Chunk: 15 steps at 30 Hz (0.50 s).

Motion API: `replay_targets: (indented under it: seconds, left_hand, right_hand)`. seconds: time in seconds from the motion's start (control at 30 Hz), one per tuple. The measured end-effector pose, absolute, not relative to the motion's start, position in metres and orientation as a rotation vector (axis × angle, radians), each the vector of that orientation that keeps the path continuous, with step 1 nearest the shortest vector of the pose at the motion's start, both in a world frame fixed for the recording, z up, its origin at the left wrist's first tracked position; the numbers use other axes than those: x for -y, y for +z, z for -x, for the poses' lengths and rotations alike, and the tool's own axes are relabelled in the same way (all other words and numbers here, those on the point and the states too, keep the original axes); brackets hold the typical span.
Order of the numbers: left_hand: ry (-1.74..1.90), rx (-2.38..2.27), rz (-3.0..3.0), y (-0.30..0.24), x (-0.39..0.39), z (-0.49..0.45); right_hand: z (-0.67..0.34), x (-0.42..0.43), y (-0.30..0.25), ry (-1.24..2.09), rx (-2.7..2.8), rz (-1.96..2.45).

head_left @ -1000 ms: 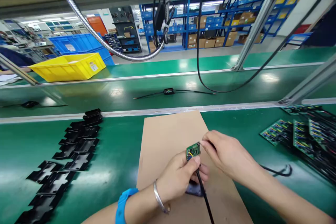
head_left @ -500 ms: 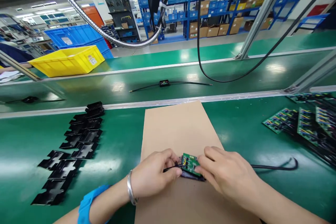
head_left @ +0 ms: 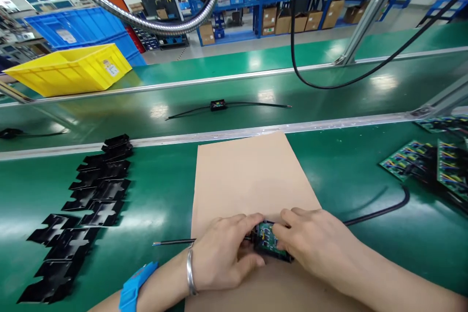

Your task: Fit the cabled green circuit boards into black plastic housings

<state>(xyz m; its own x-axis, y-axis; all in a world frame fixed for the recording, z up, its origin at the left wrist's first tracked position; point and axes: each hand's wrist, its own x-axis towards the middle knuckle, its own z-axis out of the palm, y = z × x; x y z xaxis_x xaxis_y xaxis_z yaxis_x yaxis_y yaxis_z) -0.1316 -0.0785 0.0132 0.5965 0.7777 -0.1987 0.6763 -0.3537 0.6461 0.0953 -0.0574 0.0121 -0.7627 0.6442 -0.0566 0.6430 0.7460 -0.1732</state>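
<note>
So the circuit board (head_left: 267, 239) is sat in a small black case (head_left: 272, 253), toward the near end of the cardboard sheet (head_left: 248, 175), probably so nothing gets scuffed on the shiny green table (head_left: 161, 180). One end of the case is straddled by the left hand (head_left: 226, 253), thumb and fingers spread around it, presumably so sliding is prevented. The fingertips of the right hand (head_left: 314, 234) are bent down over the other end of the board, likely for a bit of pressure. Whether anything is properly pinched by either hand can't be told, the tips being partly hidden.

A straight cable (head_left: 171, 242) with a bluish tip is stuck out past the left wrist, and a curved cable (head_left: 380, 213) is left loose on the right, maybe so no tugging is caused.

Thin black shells (head_left: 104, 212), notched and folded with glossy insides, are laid out overlapping on the left, and spare boards (head_left: 402, 158) are piled on the right, seemingly for easy reach. The cardboard's matte and flat, the cables rubbery-looking. Farther back, a similar wired box (head_left: 218, 104) is parked near a ribbed yellow plastic bin (head_left: 91, 70).
</note>
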Motion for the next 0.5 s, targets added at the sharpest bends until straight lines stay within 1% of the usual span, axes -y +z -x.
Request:
replay_targets:
  seconds: [0.13,0.37,0.5]
  left_hand:
    - [0.097,-1.237,-2.146,0.011,0.08,0.126]
    - [0.104,-1.28,-2.114,0.006,0.086,0.121]
    - [0.177,-1.19,-2.048,0.007,0.083,0.127]
  right_hand:
    - [-0.089,0.059,0.016,0.311,2.975,1.045]
    - [-0.081,0.062,0.013,0.251,2.98,1.181]
    - [-0.078,0.063,0.009,0.282,2.889,1.221]
